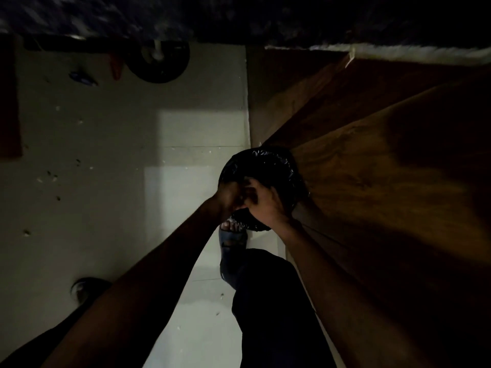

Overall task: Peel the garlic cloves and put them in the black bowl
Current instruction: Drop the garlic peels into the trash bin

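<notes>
Down low, both hands (left [229, 197], right [261, 205]) meet above the bag-lined bin [276, 166]; fingers curled, grip unclear.

Too dark to tell what the two hands [245, 199] held over the black plastic-lined bin [261, 187]; fingers blurred, both forearms cut off by the bottom edge.

Two hands [248, 200], one lined bin [276, 166]

Both hands together over a bag-lined bin [265, 166], left hand [228, 197] touching right hand [261, 205]. Bin on the floor [119, 155], just beside a wooden cabinet [372, 155] at right. Sandalled foot [232, 235] just below the bin; round object [159, 62] far behind at upper left.
</notes>
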